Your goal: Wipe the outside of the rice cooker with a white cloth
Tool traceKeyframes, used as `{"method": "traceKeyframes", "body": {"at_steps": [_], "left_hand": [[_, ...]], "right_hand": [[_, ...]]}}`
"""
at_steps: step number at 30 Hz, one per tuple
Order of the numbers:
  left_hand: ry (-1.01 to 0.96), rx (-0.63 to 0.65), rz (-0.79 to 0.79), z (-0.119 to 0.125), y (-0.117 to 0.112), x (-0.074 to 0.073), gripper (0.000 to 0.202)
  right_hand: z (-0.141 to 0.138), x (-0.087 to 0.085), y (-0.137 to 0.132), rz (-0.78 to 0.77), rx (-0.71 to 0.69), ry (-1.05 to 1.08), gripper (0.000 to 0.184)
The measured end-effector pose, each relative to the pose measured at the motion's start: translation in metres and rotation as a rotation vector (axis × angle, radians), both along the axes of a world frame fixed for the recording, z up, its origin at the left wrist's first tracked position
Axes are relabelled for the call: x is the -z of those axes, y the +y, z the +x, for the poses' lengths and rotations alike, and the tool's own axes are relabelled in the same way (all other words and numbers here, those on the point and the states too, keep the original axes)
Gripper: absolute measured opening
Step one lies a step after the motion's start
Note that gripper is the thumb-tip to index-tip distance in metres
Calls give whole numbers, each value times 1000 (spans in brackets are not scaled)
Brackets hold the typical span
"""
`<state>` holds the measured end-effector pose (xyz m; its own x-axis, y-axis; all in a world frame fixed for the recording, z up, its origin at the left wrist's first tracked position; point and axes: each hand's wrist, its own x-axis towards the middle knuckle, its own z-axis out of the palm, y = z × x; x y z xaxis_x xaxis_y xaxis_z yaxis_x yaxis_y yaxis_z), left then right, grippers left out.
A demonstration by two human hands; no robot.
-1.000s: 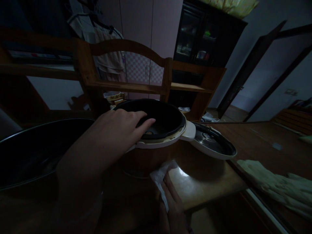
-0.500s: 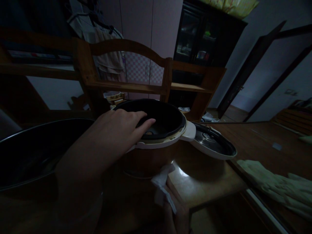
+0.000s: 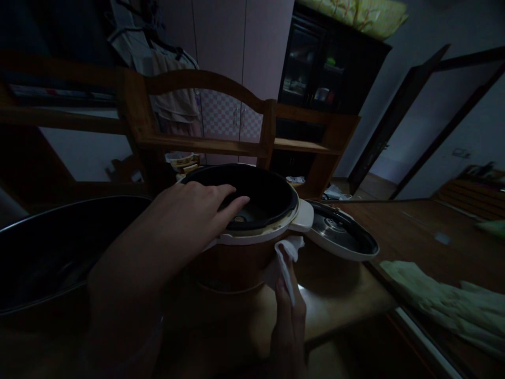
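Observation:
My left hand [image 3: 185, 216] lies over the left rim of an electric cooker [image 3: 232, 263], its thumb and index finger apart and stretched over the opening; its other fingers are mostly hidden. The cooker has a brown body, a white collar and a dark inner wall, with a small round piece showing at the bottom. Pinched in my right hand [image 3: 290, 310] is a crumpled white tissue [image 3: 290, 247], close against the cooker's outer side below the white right handle. Beside that handle the cooker's lid [image 3: 343, 231] lies with its metal inner face up.
A large dark pot [image 3: 71, 200] stands at the left. Behind the cooker rises a wooden rack [image 3: 205, 142] with an arched top. To the right, pale green cloth [image 3: 434, 295] lies on a brown wooden surface [image 3: 410, 226]. The room is dim.
My right hand has moved up with the tissue, from below the cooker's front to its side under the right handle. My left hand keeps its place on the rim.

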<state>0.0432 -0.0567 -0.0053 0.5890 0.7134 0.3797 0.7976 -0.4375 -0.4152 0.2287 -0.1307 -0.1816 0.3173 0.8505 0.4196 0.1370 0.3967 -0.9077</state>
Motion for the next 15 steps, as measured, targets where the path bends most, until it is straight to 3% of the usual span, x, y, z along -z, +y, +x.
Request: {"method": "traceKeyframes", "body": {"at_steps": [2, 7, 12, 15], "left_hand": [[20, 2, 10, 0, 0, 0, 55], [79, 29, 63, 0, 0, 0, 56], [67, 15, 54, 0, 0, 0, 56], [57, 33, 56, -1, 0, 0, 53]], "right_hand": [[-9, 6, -1, 11, 33, -31, 47], [-35, 19, -14, 162, 60, -394, 49], [-55, -2, -27, 243, -64, -515, 54], [-52, -7, -27, 214, -237, -712, 60]]}}
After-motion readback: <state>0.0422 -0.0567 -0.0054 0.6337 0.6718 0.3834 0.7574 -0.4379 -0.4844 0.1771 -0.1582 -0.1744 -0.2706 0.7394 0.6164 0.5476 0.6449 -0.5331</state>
